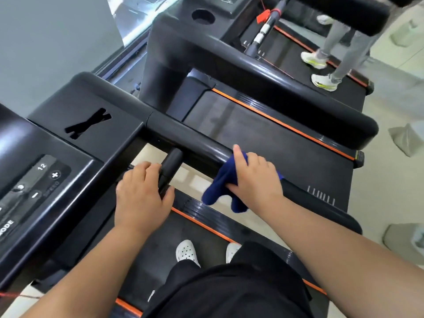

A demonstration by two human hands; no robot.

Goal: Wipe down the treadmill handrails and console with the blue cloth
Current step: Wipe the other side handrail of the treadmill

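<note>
Presently, the right hand (254, 177) clenched the dark blue fabric cloth (221, 187) against the glossy black tubular handrail (199, 143), thumb laid along the rail top, loose cloth ends hanging below the rail. Just beside the rail, the left hand (140, 191) grasped a short black cylindrical grip (171, 164). Farther from the rail, the black flat console panel (46, 180) read "12", "+", "−" and a cut-off "ODE".

On a farther treadmill (294, 55) stands another person in grey trousers (351, 57) and white trainers (323, 81), near a red clip (263, 16).
</note>
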